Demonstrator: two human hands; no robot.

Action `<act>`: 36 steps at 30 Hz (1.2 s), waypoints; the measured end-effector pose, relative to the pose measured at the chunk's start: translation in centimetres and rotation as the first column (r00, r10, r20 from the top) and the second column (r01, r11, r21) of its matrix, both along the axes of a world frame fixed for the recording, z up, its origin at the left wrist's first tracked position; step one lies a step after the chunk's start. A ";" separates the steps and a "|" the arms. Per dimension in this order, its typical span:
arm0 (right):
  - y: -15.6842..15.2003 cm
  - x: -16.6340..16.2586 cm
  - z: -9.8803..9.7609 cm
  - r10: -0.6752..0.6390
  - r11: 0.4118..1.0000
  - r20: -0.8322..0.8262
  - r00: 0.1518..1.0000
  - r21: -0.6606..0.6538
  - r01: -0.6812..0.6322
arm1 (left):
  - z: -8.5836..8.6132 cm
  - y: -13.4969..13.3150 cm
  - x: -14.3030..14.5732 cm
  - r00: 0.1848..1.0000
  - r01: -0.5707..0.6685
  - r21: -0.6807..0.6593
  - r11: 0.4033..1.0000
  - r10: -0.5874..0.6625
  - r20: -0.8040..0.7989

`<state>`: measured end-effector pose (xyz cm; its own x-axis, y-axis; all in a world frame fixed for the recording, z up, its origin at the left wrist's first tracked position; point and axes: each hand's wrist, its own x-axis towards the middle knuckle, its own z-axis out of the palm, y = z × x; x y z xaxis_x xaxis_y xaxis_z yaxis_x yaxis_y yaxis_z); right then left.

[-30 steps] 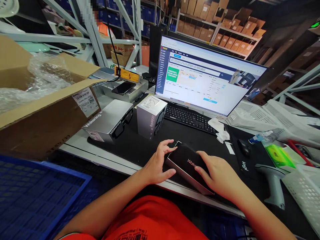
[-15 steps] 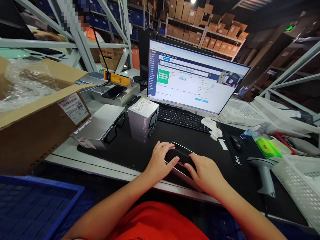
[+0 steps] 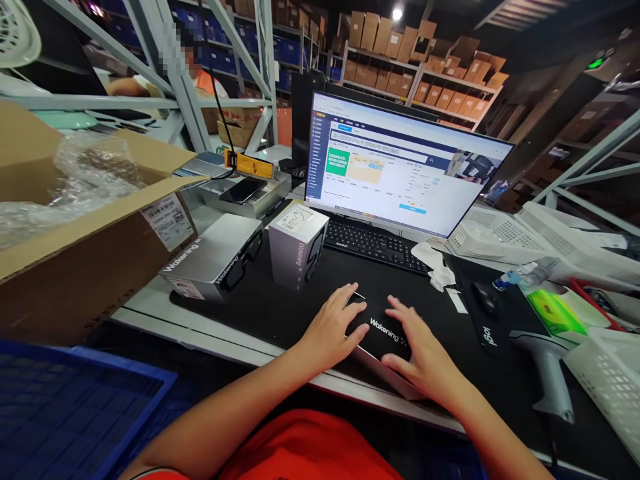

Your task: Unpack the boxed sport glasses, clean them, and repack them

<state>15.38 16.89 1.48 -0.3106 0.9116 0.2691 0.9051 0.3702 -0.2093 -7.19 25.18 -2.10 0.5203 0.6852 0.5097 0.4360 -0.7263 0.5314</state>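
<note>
A flat black box printed "Wakening" lies on the black desk mat near the desk's front edge. My left hand rests on its left side with the fingers spread over the top. On the box's right side lies my right hand, fingers stretched flat. Both hands press on the box without gripping it.
Two silver "Wakening" boxes stand left of a keyboard and monitor. An open cardboard carton with bubble wrap sits far left, a blue crate below. A mouse, barcode scanner and white baskets lie right. Another person is behind the shelving.
The black box has been laid flat with its printed top up. My hands have gone from holding its sides to lying spread on top of it.
</note>
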 end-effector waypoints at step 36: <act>-1.0 2.6 3.4 -0.139 0.970 -0.182 0.973 0.174 0.171 | 2.9 7.1 -6.4 0.367 0.299 -0.867 0.400 0.790 0.491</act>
